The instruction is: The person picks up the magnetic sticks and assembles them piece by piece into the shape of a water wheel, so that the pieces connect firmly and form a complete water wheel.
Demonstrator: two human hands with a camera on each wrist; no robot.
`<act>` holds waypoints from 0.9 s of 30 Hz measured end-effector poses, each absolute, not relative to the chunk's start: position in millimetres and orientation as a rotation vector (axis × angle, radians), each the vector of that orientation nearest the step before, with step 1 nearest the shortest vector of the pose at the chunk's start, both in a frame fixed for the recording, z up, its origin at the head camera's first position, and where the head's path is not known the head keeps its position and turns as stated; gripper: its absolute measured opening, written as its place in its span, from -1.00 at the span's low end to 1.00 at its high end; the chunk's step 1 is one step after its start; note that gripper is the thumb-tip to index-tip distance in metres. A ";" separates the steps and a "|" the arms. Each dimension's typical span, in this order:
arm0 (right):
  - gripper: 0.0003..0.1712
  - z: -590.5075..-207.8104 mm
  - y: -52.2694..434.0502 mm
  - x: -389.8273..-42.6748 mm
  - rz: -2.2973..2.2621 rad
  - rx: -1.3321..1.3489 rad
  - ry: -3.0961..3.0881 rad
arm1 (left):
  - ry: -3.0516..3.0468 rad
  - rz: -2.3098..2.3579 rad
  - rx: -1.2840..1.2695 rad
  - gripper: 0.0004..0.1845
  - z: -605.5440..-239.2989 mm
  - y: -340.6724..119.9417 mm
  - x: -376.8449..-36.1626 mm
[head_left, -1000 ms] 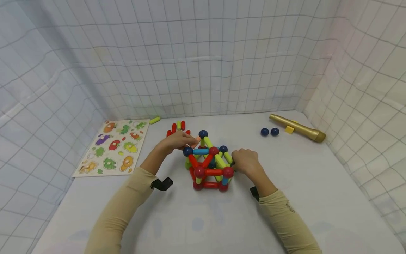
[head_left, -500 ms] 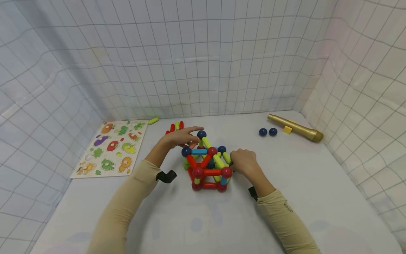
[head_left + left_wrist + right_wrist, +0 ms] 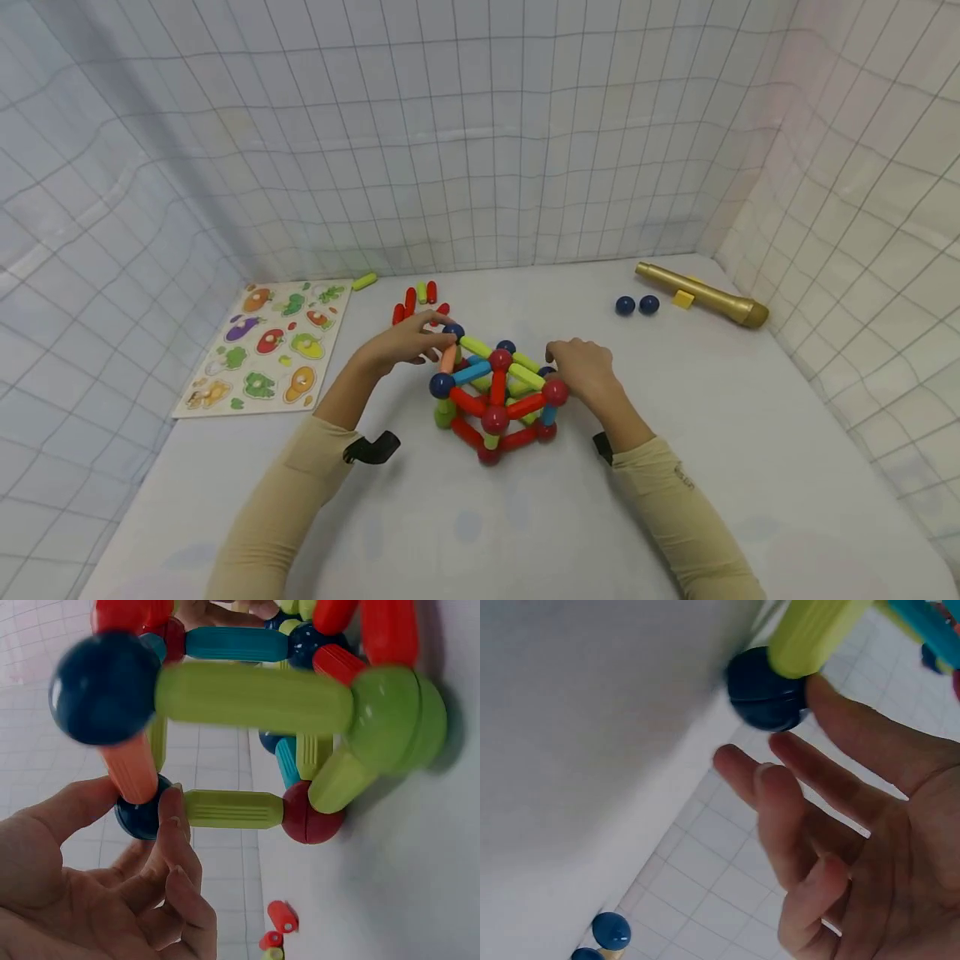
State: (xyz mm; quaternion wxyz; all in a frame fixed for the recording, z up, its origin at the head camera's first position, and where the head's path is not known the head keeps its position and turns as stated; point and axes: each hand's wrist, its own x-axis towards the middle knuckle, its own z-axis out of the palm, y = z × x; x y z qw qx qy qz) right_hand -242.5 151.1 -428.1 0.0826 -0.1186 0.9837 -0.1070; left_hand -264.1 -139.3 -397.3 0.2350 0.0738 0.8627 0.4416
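Observation:
A building frame of coloured magnetic rods and balls (image 3: pixel 495 419) stands on the table between the hands. My left hand (image 3: pixel 405 340) pinches a blue ball (image 3: pixel 139 817) at an upper back corner between thumb and finger. There, an orange rod (image 3: pixel 131 769) joins it to another blue ball (image 3: pixel 105 686). My right hand (image 3: pixel 585 371) is at the frame's right side. Its thumb touches a low blue ball (image 3: pixel 765 690) under a lime rod (image 3: pixel 814 634), while the fingers lie loosely bent beside it. The frame hides part of its own far side.
Loose red rods (image 3: pixel 410 302) and a lime rod (image 3: pixel 422 292) lie behind the left hand. A vegetable puzzle board (image 3: pixel 273 350) is at left, with another lime rod (image 3: pixel 364 282) by its corner. Two blue balls (image 3: pixel 637 306) and a gold toy microphone (image 3: pixel 705 293) are at right.
The frame has turned, its near corner swinging toward the middle. The orange rod, earlier in my left hand, now spans two blue balls. My right hand's fingers have loosened.

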 end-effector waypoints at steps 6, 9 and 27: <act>-0.52 -436.7 166.3 -254.2 -0.727 -0.240 2.791 | 2.313 1.334 0.143 -0.37 -409.5 -157.2 -237.0; -0.46 -440.0 179.0 -252.8 -0.908 -0.223 2.628 | 2.223 1.421 0.110 -0.36 -416.8 -159.8 -229.1; -0.11 -436.6 179.0 -226.2 -1.308 -0.271 1.946 | 2.017 1.631 0.190 -0.40 -455.1 -161.4 -202.3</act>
